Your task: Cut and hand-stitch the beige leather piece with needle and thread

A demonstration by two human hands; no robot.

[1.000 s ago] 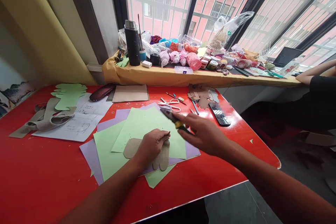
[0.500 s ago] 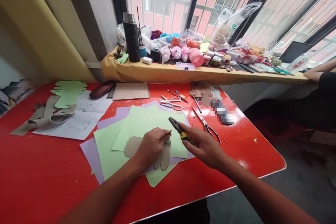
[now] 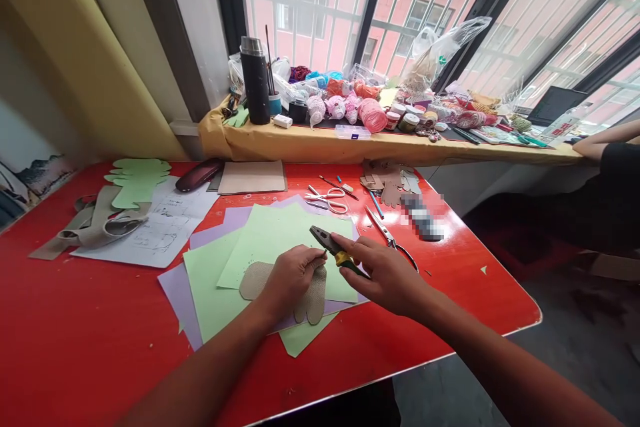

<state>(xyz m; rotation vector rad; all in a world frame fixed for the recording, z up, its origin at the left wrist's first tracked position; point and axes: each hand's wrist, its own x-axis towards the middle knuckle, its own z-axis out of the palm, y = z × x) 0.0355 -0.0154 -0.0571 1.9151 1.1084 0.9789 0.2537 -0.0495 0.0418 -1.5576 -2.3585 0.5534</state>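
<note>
My right hand (image 3: 377,273) is closed around the yellow-and-black handles of a pair of pliers (image 3: 323,237). The pliers' dark jaws point up and left, just above my left hand (image 3: 295,273). That hand is pinched on a small thin rod (image 3: 325,253), whose dark tip shows between thumb and finger; its lower part is hidden. Beneath my left hand lies a beige leather piece (image 3: 254,280) with rounded lobes, partly covered by the hand. It rests on stacked green sheets (image 3: 265,230) and purple sheets (image 3: 173,293).
Scissors with white handles (image 3: 330,199) and larger metal scissors (image 3: 383,227) lie on the red table (image 3: 100,333). Paper with drawings (image 3: 165,233) and leather strips (image 3: 95,220) are at left. Yarn and jars (image 3: 373,115) crowd the windowsill. A person's arm (image 3: 607,137) shows at right.
The pliers in my right hand have moved slightly left and lower, nearer the rod. My left hand keeps its pinch. The whole view has shifted a little.
</note>
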